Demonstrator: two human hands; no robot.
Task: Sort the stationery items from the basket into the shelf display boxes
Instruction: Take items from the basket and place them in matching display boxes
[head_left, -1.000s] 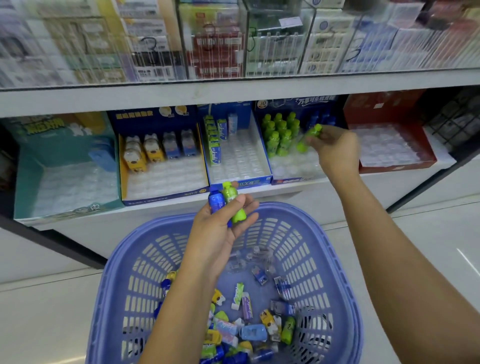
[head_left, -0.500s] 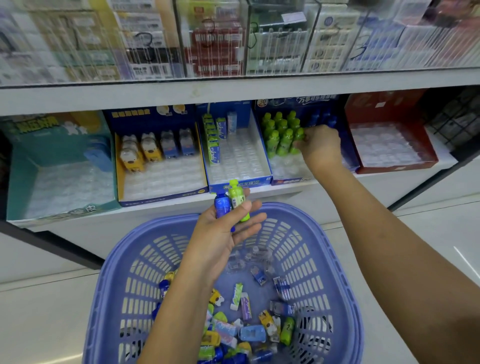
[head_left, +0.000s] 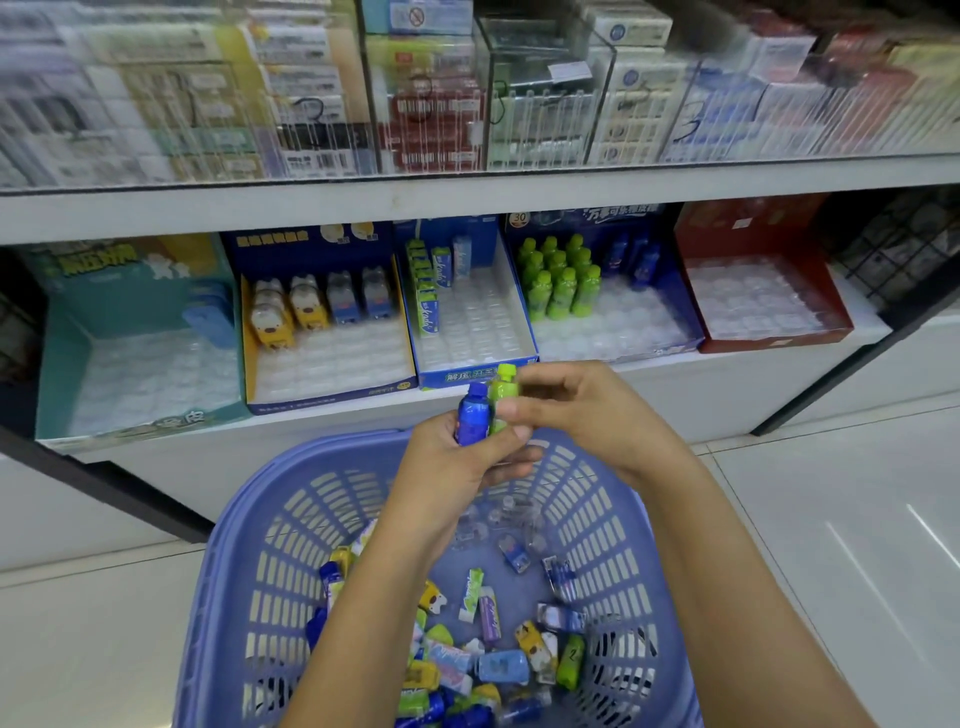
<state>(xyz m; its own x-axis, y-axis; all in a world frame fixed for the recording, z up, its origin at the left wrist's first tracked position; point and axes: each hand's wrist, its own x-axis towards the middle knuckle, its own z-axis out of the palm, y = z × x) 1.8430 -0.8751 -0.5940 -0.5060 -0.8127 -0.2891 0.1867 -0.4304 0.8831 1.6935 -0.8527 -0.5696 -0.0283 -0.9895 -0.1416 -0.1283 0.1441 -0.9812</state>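
My left hand (head_left: 457, 467) holds a small blue bottle-shaped item (head_left: 472, 415) upright above the purple basket (head_left: 249, 571). Right beside it stands a green bottle-shaped item (head_left: 501, 395), which my right hand (head_left: 571, 410) pinches with thumb and fingers while it still touches my left hand. On the lower shelf, a dark blue display box (head_left: 675, 312) holds several green bottles (head_left: 561, 280) at its back left and blue bottles (head_left: 636, 260) at its back right. Several mixed stationery pieces (head_left: 488, 660) lie in the basket's bottom.
Left to right on the lower shelf stand a teal box (head_left: 62, 364), a yellow-lined box with animal-shaped items (head_left: 291, 306), a blue box with green packs (head_left: 428, 291) and a red box (head_left: 831, 322). Acrylic cases line the upper shelf (head_left: 467, 202). White floor tiles spread on the right.
My right hand left a green bottle in the dark blue box, drew back from the shelf and now pinches the green bottle held in my left hand. The left hand stayed above the basket.
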